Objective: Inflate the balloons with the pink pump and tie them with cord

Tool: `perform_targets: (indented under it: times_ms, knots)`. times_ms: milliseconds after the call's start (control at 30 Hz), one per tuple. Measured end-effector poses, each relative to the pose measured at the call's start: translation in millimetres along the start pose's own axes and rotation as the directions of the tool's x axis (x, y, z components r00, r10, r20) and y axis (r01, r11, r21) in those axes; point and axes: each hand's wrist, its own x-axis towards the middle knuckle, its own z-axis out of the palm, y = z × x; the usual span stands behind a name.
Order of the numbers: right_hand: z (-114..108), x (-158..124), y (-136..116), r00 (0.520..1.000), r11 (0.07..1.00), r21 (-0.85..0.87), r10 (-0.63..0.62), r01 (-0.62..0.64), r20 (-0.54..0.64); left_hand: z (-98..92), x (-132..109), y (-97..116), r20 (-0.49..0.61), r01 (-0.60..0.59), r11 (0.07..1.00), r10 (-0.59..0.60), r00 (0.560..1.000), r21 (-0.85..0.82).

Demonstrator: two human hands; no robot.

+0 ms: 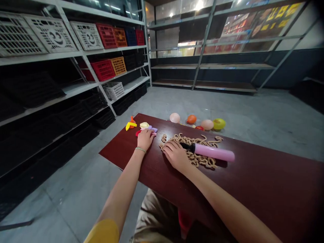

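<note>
My left hand (pixel 145 138) reaches over a small heap of flat, uninflated balloons (pixel 141 127) in yellow, orange, red and purple near the far left corner of the dark red table (pixel 265 189); its fingers curl onto them. My right hand (pixel 176 156) lies palm down on the left edge of a pile of tan rubber bands (pixel 199 148), fingers spread. A pink hand pump (pixel 212 152) with a black nozzle lies across that pile, just right of my right hand.
Inflated balloons (pixel 197 122) in pink, orange, red and yellow-green lie on the grey floor beyond the table. Metal shelves with white, red, orange and black crates (pixel 101 50) line the left wall. More shelving (pixel 207 67) stands at the back.
</note>
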Motion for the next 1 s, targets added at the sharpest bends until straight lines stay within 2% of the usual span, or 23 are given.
perform_targets:
  times_ms: [133, 333, 400, 467, 600, 733, 867, 933, 1000]
  knots:
    - [-1.1, -2.0, 1.9, 0.997, 0.994, 0.082, 0.074, -0.071, -0.032, -1.5, 0.2, 2.4, -0.053, -0.030, 0.999, 0.028, 0.998, -0.036]
    - [-12.9, 10.3, 2.7, 0.984, 0.960, 0.243, 0.161, -0.139, -0.072, -13.7, 1.4, 16.7, -0.254, -0.042, 0.985, -0.003, 0.967, -0.169]
    - [-24.8, 12.7, 8.5, 0.982, 0.952, 0.264, 0.178, -0.154, -0.069, -20.6, 2.1, 27.5, -0.290, -0.038, 0.965, -0.041, 0.956, -0.261]
    - [-41.0, 8.5, 20.3, 0.983, 0.961, 0.225, 0.176, -0.161, -0.049, -28.6, 3.3, 41.2, -0.247, -0.007, 0.904, -0.109, 0.963, -0.427]
    - [-77.7, -23.0, 55.9, 0.975, 0.975, 0.018, 0.220, -0.220, 0.010, -38.9, 12.5, 76.3, -0.058, 0.077, 0.654, -0.183, 0.981, -0.752]
    - [-103.3, -67.9, 83.5, 0.954, 0.941, -0.197, 0.293, -0.275, 0.069, -26.4, 31.3, 120.5, 0.016, 0.073, 0.339, -0.167, 0.986, -0.938]
    - [-107.8, -101.7, 91.7, 0.928, 0.893, -0.308, 0.365, -0.328, 0.069, 1.9, 39.8, 156.7, 0.092, 0.106, 0.053, -0.211, 0.973, -0.993]
    - [-105.0, -111.4, 92.4, 0.927, 0.881, -0.337, 0.372, -0.333, 0.057, 12.6, 37.3, 163.1, 0.173, 0.165, -0.059, -0.190, 0.966, -0.985]
    - [-101.8, -116.4, 92.1, 0.930, 0.881, -0.344, 0.364, -0.323, 0.058, 17.7, 32.8, 161.1, 0.241, 0.221, -0.128, -0.167, 0.956, -0.967]
